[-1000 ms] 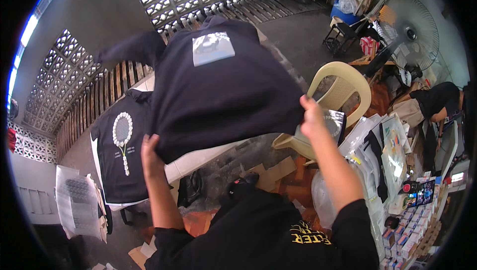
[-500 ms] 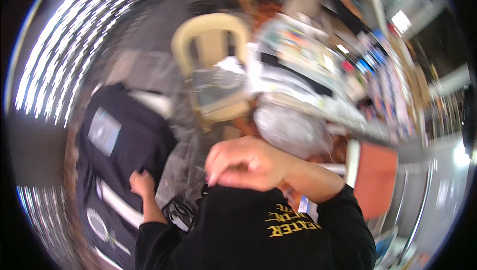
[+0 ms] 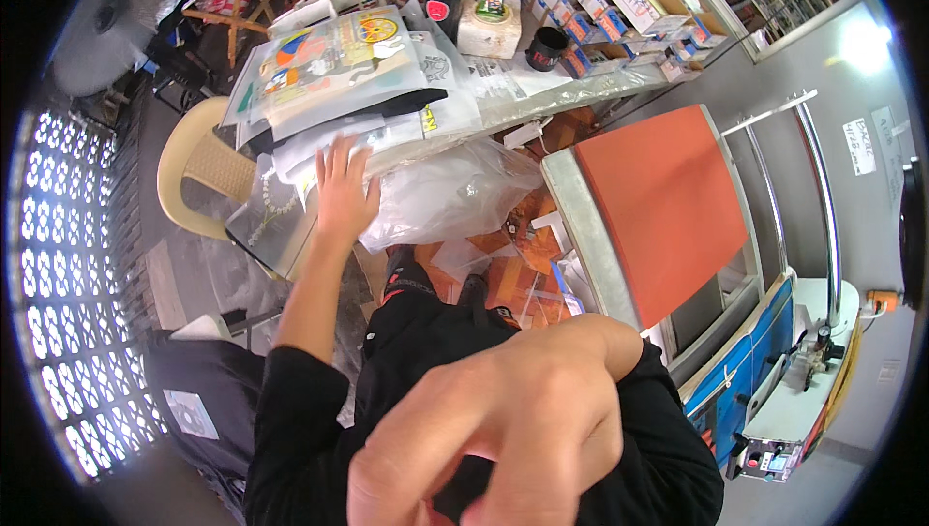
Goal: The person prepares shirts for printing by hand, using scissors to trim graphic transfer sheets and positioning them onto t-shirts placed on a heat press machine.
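My left hand reaches forward with fingers spread, over the edge of loose printed sheets and beside a clear sheet with a white racket design on the beige plastic chair; contact is unclear. My right hand is large and close to the camera, fingers curled, its fingertips partly hidden at the lower edge; anything in it cannot be made out. A dark garment with a pale square patch lies at lower left. A stack of colourful printed sheets covers the table ahead.
An orange padded press with chrome bars stands at the right. A clear plastic bag sits below the table. Small boxes, a black mug and a screen occupy the table's back. A fan stands at upper left.
The view has swung right. The dark garment that both hands held up now lies at lower left, released. My left hand has moved toward the sheets; my right hand has come close to the camera.
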A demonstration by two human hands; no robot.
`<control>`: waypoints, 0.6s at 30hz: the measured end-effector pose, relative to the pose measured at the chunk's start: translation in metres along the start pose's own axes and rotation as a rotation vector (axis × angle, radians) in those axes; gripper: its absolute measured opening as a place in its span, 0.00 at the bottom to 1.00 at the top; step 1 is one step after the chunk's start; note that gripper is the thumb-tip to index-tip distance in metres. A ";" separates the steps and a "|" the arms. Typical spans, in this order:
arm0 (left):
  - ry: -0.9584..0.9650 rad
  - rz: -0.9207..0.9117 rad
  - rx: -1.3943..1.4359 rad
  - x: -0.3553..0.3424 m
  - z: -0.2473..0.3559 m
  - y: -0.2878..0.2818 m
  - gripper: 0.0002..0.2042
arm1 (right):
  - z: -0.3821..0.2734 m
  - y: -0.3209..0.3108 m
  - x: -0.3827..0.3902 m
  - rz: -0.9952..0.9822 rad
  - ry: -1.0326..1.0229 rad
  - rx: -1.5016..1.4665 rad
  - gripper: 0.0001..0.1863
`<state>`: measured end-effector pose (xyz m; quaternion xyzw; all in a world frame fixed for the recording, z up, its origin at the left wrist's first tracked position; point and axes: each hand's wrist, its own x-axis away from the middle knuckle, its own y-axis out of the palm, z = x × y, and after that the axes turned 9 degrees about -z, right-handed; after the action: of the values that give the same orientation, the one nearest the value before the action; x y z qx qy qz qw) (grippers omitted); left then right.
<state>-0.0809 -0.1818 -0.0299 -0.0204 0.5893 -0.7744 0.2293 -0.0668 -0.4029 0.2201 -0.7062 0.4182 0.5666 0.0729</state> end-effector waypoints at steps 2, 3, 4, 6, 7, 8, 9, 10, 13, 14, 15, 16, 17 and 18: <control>0.040 -0.028 -0.099 -0.058 -0.011 -0.006 0.30 | -0.019 -0.039 -0.004 -0.087 0.178 0.208 0.08; 0.030 -0.061 -0.160 -0.081 -0.020 -0.006 0.32 | -0.025 -0.057 -0.005 -0.116 0.300 0.326 0.07; 0.002 -0.093 -0.232 -0.096 -0.036 -0.007 0.35 | -0.021 -0.081 0.001 -0.077 0.393 0.518 0.07; -0.036 -0.177 -0.332 -0.124 -0.067 -0.003 0.38 | -0.023 -0.131 0.015 0.179 0.760 0.873 0.07; -0.026 -0.262 -0.291 -0.137 -0.074 -0.008 0.36 | -0.018 -0.164 0.034 0.309 0.793 1.074 0.07; -0.018 -0.350 -0.240 -0.146 -0.080 -0.014 0.35 | -0.019 -0.195 0.047 0.502 0.910 1.103 0.08; -0.009 -0.443 -0.184 -0.154 -0.086 -0.016 0.34 | -0.018 -0.228 0.065 0.740 0.960 1.018 0.08; 0.131 -0.397 -0.206 -0.155 -0.096 -0.019 0.28 | -0.025 -0.254 0.068 0.821 1.073 1.158 0.07; 0.010 -0.527 0.136 -0.177 -0.108 -0.049 0.22 | -0.021 -0.321 0.078 1.080 1.089 1.208 0.09; -0.021 -0.496 0.250 -0.182 -0.120 -0.055 0.21 | -0.014 -0.341 0.081 1.150 1.047 1.212 0.09; -0.051 -0.463 0.365 -0.185 -0.136 -0.059 0.20 | -0.008 -0.359 0.085 1.220 1.004 1.217 0.10; -0.080 -0.430 0.474 -0.187 -0.154 -0.065 0.19 | -0.001 -0.378 0.090 1.102 1.052 1.416 0.15; -0.110 -0.393 0.580 -0.190 -0.168 -0.073 0.18 | 0.009 -0.389 0.082 1.107 1.113 1.505 0.16; -0.134 -0.367 0.618 -0.191 -0.179 -0.085 0.18 | 0.021 -0.401 0.075 1.112 1.174 1.595 0.17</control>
<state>0.0079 0.0694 0.0392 -0.1064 0.2976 -0.9411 0.1198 0.1884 -0.1724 -0.0001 -0.3312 0.8848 -0.3261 0.0330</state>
